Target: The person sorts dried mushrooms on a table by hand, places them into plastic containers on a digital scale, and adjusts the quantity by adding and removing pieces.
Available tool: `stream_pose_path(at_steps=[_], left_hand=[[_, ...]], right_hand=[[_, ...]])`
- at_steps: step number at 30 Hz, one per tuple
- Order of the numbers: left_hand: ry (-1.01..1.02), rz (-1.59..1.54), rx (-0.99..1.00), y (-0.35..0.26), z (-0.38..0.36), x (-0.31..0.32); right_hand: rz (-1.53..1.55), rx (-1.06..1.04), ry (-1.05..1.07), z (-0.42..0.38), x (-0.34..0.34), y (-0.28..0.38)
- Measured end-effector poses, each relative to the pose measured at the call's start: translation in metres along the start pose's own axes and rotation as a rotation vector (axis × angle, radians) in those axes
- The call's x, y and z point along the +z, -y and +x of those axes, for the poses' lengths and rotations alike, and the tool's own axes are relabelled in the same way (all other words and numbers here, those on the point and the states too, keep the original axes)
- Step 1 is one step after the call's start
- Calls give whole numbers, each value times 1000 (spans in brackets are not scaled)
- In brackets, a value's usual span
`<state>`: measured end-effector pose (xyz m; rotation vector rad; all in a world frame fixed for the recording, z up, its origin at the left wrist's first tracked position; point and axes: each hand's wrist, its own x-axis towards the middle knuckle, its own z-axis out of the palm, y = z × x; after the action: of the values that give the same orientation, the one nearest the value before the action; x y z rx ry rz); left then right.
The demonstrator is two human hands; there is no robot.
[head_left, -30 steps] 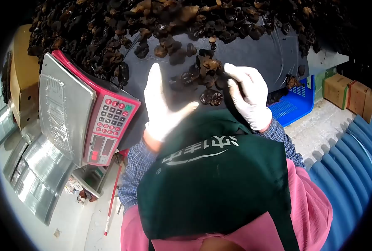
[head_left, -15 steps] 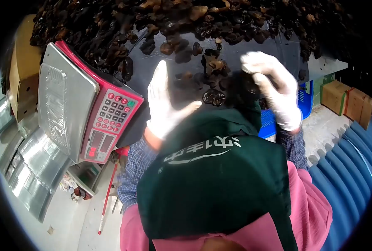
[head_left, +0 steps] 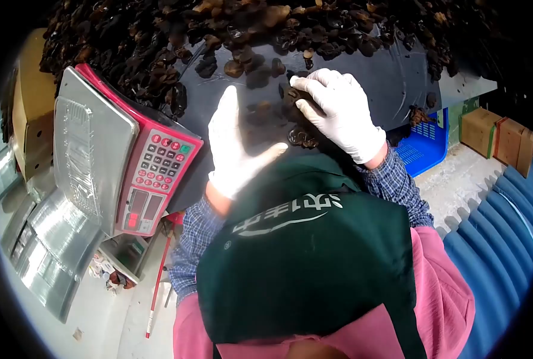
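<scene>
Dark brown, ear-shaped fungus pieces (head_left: 257, 75) lie scattered on a dark grey surface (head_left: 362, 72). My left hand (head_left: 236, 143), in a white glove, is spread with thumb and fingers apart beside the loose pieces and holds nothing. My right hand (head_left: 338, 110), also gloved in white, curls its fingers and thumb around the edge of a dark fungus piece (head_left: 291, 102). Just below its thumb lies a glossy piece (head_left: 302, 137). A large pile of the same fungus (head_left: 218, 21) spreads across the far side.
A pink and grey weighing scale (head_left: 153, 161) stands at the left, near my left hand. A blue basket (head_left: 428, 146) sits to the right below the surface's edge. Cardboard boxes (head_left: 500, 137) and blue corrugated material (head_left: 488, 239) are farther right.
My right hand has moved left, from above the basket side to the loose fungus pieces. Some pieces now show at the basket's edge. My left hand has barely moved.
</scene>
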<state>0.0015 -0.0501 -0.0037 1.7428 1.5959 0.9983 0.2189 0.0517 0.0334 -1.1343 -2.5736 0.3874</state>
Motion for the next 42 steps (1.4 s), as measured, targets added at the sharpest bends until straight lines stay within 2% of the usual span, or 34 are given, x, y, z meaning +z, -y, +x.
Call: stream_pose_path(at_steps=[3,4,5,7,9,10,11,13,15,16,19,21,23,25,27,28,29,30,31,33,34,37,38,41,42], left_hand=[[-15,18,12,3,-2,2],[-19,20,17,4,-2,3],[-19,18,22,4,-1,3],[-13,9,21,3,0,2],[-7,4,24,2,0,2],[-4,4,24,2,0,1],[-2,5,27,3,0,1],[1,7,33,2,0,1],[2,5,36,2,0,1],[4,5,39,1,0,2],[-4,19,66,2,0,2],[-29,53,142,7,-1,3],[28,80,105,3,1,0],[19,135,103,2,-2,1],[-48,219,137,9,-9,6],[-62,102,170,17,-10,7],[-70,-22,202,24,-11,9],[-86,169,206,12,-9,7],[-76,81,237,18,-8,6],[-14,340,198,10,-6,3],[-35,279,182,8,-4,6],[-2,309,199,6,-3,3],[0,304,194,5,-3,2],[-3,303,174,3,-3,3],[8,305,168,2,-4,2]], right_hand=[[468,145,-77,1,-17,-6],[648,333,-23,-1,-30,-3],[615,337,11,-7,-39,-15],[649,519,169,-27,-62,-34],[757,708,235,-50,-81,-47],[677,701,285,-65,-94,-52],[566,648,468,-78,-111,-66],[300,566,577,-111,-134,-71],[-274,329,422,-124,-140,-60],[-277,338,334,-117,-135,-54],[311,489,199,-73,-101,-18],[158,196,154,-54,-52,-7],[187,63,150,-38,-17,-1],[498,65,140,-23,6,10],[569,5,177,-15,26,28],[672,-51,174,-13,28,39],[834,7,299,-9,28,49],[857,18,272,-11,27,53],[880,31,244,-14,26,54],[694,-16,-22,-26,29,43],[740,39,-192,-35,34,34],[469,281,-244,-62,24,4],[766,481,-438,-69,28,-4],[585,919,-705,-110,0,-51],[591,884,-763,-139,-5,-69]])
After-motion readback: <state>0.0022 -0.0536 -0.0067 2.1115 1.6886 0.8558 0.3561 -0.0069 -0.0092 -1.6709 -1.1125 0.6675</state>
